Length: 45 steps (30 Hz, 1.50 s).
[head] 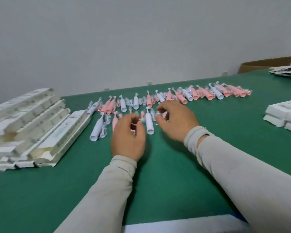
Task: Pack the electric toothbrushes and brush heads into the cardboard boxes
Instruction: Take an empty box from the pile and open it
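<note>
Hovering over toothbrushes (149, 122) — left hand (128, 137), right hand (175, 121) (fingers curled).

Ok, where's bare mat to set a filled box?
Bare green mat lies between the right hand and the white boxes at right. The pink and white toothbrushes crowd the middle; flat cartons fill the left.

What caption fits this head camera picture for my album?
Two hands reach among pink and white toothbrushes on a green table.

A green felt-covered counter (166, 179). Pink and white plastic electric toothbrushes (158, 100) lie in rows beyond the hands. Flat white cardboard boxes (32, 121) are stacked left of the left hand (128, 137); more white boxes (286, 115) sit far right.
</note>
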Tool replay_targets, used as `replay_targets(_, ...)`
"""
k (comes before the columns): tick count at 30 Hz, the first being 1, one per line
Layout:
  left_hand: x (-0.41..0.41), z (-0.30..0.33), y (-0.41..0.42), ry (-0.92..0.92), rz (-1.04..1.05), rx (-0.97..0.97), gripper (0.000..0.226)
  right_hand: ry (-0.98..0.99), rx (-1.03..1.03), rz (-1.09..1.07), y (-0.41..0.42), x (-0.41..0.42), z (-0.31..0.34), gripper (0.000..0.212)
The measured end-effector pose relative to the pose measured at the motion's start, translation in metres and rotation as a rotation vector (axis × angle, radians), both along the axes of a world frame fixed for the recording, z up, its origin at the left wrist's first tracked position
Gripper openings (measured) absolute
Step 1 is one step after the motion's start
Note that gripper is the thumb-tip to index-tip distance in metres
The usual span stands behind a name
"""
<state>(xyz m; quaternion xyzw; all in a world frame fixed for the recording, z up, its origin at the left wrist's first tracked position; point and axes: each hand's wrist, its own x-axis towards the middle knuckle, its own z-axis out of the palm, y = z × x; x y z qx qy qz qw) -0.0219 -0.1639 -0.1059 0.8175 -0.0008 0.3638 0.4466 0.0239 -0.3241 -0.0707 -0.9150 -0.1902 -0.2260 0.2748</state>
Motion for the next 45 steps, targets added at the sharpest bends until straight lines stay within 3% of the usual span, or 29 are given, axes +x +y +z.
replay_targets(4,-0.008,-0.002,0.022,0.050,0.140,0.055,0.007,-0.080,0.112,0.059,0.027,0.005,-0.029,0.013)
replay_targets(8,-0.012,0.000,0.026,0.202,0.191,0.111,0.021,-0.118,0.006,0.155,0.016,0.005,-0.040,0.011)
replay_targets(11,-0.012,0.011,0.039,0.316,0.215,0.331,0.040,-0.045,0.039,0.161,0.009,0.006,-0.039,0.010)
replay_targets(13,-0.012,0.021,0.067,0.345,0.359,0.514,0.046,-0.028,0.075,0.162,0.008,0.007,-0.039,0.012)
replay_targets(15,-0.013,0.035,0.105,0.434,0.558,0.613,0.046,-0.023,0.122,0.184,0.009,0.007,-0.037,0.011)
replay_targets(17,-0.019,0.044,0.135,0.636,0.721,0.712,0.043,-0.022,0.172,0.199,0.008,0.007,-0.034,0.006)
replay_targets(20,-0.028,0.042,0.151,0.845,0.789,0.798,0.024,-0.013,0.213,0.191,0.007,0.006,-0.031,0.005)
replay_targets(25,-0.033,0.034,0.158,0.751,0.829,0.918,0.019,0.023,0.218,0.177,0.006,0.002,-0.029,0.005)
replay_targets(34,-0.031,0.025,0.164,0.647,0.705,0.811,0.005,0.058,0.231,0.161,0.007,-0.001,-0.026,0.007)
replay_targets(37,-0.037,0.037,0.160,0.497,0.748,0.630,0.007,0.026,0.240,0.167,0.007,-0.002,-0.025,0.006)
replay_targets(39,-0.041,0.052,0.146,0.284,0.655,0.300,0.009,0.010,0.285,0.173,0.010,-0.002,-0.026,0.005)
replay_targets(41,-0.036,0.067,0.118,0.087,0.368,-0.199,0.013,0.074,0.433,0.207,0.016,-0.003,-0.026,0.002)
replay_targets(43,-0.025,0.073,0.083,0.098,0.001,-0.634,0.015,0.267,0.661,0.325,0.025,-0.009,-0.025,0.008)
replay_targets(45,-0.011,0.067,0.048,0.219,-0.301,-0.791,0.030,0.492,0.865,0.455,0.034,-0.017,-0.024,0.012)
